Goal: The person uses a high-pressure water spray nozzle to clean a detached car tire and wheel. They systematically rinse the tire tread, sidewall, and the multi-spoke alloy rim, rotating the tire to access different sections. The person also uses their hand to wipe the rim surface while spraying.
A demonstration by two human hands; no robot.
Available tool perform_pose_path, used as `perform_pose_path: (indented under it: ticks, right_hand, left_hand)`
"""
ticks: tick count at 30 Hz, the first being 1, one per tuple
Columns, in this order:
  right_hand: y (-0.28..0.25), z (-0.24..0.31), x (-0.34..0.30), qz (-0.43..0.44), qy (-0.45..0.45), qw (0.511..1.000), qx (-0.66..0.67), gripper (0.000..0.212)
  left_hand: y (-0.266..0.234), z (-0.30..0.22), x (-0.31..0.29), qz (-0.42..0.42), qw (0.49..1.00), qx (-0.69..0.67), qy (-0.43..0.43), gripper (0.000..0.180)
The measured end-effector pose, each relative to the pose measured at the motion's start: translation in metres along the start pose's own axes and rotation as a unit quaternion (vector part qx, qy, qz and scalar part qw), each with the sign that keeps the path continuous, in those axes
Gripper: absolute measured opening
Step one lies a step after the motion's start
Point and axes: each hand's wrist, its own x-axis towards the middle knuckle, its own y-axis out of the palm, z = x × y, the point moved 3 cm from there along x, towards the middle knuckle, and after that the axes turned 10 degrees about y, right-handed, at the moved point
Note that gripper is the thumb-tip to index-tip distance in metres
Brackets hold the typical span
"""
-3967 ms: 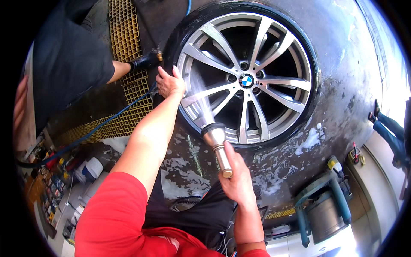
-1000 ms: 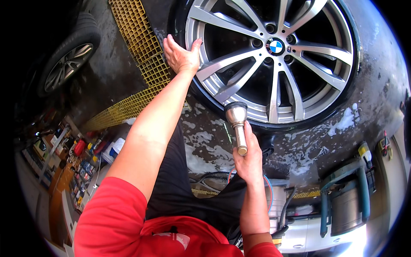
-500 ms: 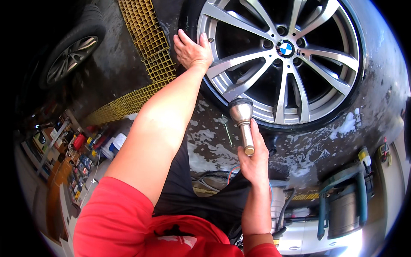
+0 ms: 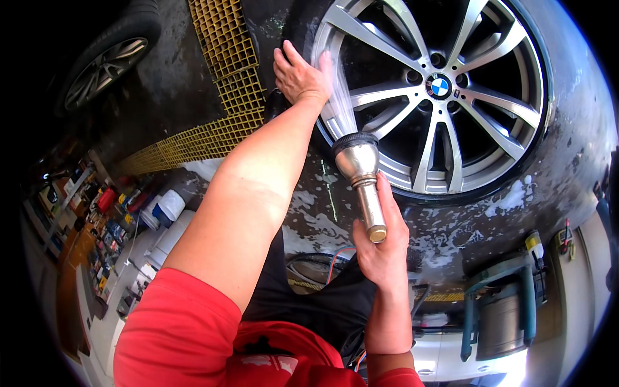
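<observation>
A silver multi-spoke alloy wheel (image 4: pixel 445 135) with a black tire fills the upper right. My left hand (image 4: pixel 300 80) rests at the wheel's left edge, fingers apart and holding nothing. In my right hand (image 4: pixel 385 255) is a silver metal spray nozzle (image 4: pixel 358 164) with a wide black-rimmed head, its brass-coloured end toward me. A clear fan of water (image 4: pixel 345 103) leaves the head, passes over the left part of the rim and reaches beside my left fingers.
White foam (image 4: pixel 509 197) streaks the wet dark surface around the wheel. Yellow floor grating (image 4: pixel 222 58) runs at the left, with another wheel (image 4: pixel 106 71) beyond it. Hoses (image 4: pixel 309 267) lie near my legs. A teal-framed reel (image 4: pixel 503 316) stands lower right; shelves with bottles fill the far left.
Water now sprays from the nozzle where none showed before. The nozzle head has shifted slightly left and up. My left hand stays at the wheel's edge.
</observation>
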Motion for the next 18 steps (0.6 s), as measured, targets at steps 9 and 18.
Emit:
perform_pose_path:
  ticks: [9,18]
  right_hand:
    - [-0.0009,-0.0014,0.0046,0.006,0.022,1.0,-0.018,0.076]
    - [0.0024,-0.003,0.0073,0.005,-0.027,0.999,-0.037,0.083]
  left_hand:
    - [-0.001,-0.0015,-0.0008,-0.012,1.0,0.022,0.015,0.091]
    - [0.0005,-0.001,-0.001,-0.006,1.0,0.02,0.019,0.091]
